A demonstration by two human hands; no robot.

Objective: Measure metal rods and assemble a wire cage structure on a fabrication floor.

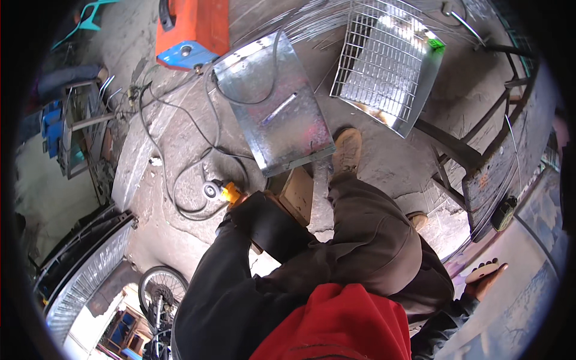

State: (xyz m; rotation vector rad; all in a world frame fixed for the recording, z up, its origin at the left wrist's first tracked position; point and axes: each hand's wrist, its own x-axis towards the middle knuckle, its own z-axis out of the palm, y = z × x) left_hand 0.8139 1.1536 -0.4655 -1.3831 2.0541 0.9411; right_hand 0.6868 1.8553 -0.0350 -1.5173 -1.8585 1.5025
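A small angle grinder [230,192] with a yellow body and a round grey disc is low over the floor, left of the middle. My left hand [240,200] is closed around its rear part, mostly hidden by the dark sleeve and knee. At the far right, my right hand [491,283] is raised beside a pale panel. Its fingers are curled around a pale, flat, rounded piece [482,272] whose kind I cannot make out. In front of my feet lies a sheet-metal box [294,129] with a pen-like stick [279,108] on top.
A dark cable [175,174] loops over the floor near the grinder. An orange and blue machine [195,33] stands at the back. A wire grid [378,72] rests over sheet metal, right of the box. A metal-framed bench [468,153] stands right; a bicycle wheel [162,291] is lower left.
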